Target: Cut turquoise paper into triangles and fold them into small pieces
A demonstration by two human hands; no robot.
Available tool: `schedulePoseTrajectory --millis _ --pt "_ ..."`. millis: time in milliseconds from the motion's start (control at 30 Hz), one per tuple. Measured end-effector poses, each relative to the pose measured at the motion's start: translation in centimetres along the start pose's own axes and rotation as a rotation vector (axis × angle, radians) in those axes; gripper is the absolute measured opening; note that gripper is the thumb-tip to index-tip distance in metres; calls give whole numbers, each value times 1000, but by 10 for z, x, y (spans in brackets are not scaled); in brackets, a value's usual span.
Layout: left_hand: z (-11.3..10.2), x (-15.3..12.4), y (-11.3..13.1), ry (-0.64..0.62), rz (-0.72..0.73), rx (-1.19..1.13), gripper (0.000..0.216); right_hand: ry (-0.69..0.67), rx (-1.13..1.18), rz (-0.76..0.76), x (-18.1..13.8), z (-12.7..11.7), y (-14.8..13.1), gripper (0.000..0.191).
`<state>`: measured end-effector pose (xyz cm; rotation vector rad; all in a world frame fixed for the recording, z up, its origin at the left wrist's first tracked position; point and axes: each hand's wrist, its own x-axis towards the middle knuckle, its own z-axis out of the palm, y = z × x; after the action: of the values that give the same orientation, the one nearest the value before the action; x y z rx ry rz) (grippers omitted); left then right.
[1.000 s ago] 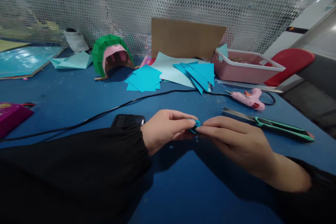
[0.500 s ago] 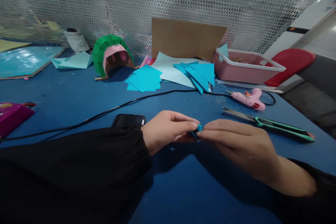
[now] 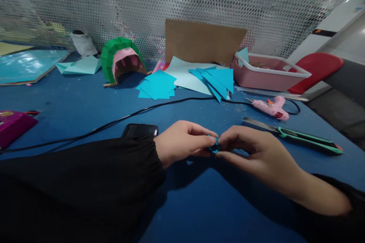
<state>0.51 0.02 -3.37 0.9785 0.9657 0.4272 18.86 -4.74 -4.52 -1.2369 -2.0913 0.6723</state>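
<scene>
Between my fingertips is a small folded piece of blue paper [image 3: 214, 147], held just above the blue table [image 3: 196, 212]. My left hand [image 3: 184, 140] pinches it from the left, thumb on top. From the right, the thumb and fingers of my right hand [image 3: 259, 152] close on its other edge. Much of the paper is hidden by the fingers, so its exact shape cannot be made out. Left of my left wrist lies a black phone [image 3: 142, 130], partly covered by the sleeve.
A green-handled utility knife [image 3: 308, 140] and a pink glue gun [image 3: 272, 108] lie right. Its black cable [image 3: 137, 113] crosses the table. Behind are blue paper squares [image 3: 158, 83], folded blue triangles [image 3: 216, 79], a pink basket [image 3: 265, 76] and a green paper arch [image 3: 110, 59].
My right hand has turned, its thumb now showing below and apart from the fingers. More of the blue paper is visible. My left hand has hardly moved.
</scene>
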Motion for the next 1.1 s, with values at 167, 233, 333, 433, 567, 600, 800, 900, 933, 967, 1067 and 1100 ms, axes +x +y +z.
schedulePoseTrajectory --millis 167,233,333,433,567,600,800,900,933,967,1067,1100 --pt "-1 1 -4 -6 64 -52 14 137 -127 -93 2 -1 4 10" --pt "-1 0 -4 2 64 -53 17 179 -198 -176 4 -3 3 4" --pt "-1 -2 -2 8 66 -23 24 208 -267 -311 4 -4 1 10" --pt "0 -3 -1 -6 89 22 23 244 -323 -395 4 -3 -1 14" --pt "-3 -3 -4 -19 111 98 24 249 -400 -437 6 0 -5 14" --pt "-4 -3 -5 -24 119 118 26 250 -411 -440 7 1 -6 14" --pt "-8 -7 -8 -23 150 152 33 229 -419 -459 6 2 -12 15" --pt "-6 -11 -4 1 142 74 25 242 -394 -407 4 2 -14 14" --pt "-5 -12 -3 6 135 41 21 248 -375 -378 4 1 -14 13" --pt "-5 -13 -1 7 130 12 19 252 -352 -346 4 0 -14 13" --pt "-4 -14 2 -1 139 -31 19 255 -273 -266 5 -3 -15 13" --pt "-5 -14 2 -6 150 -39 19 255 -249 -246 5 -3 -16 13"
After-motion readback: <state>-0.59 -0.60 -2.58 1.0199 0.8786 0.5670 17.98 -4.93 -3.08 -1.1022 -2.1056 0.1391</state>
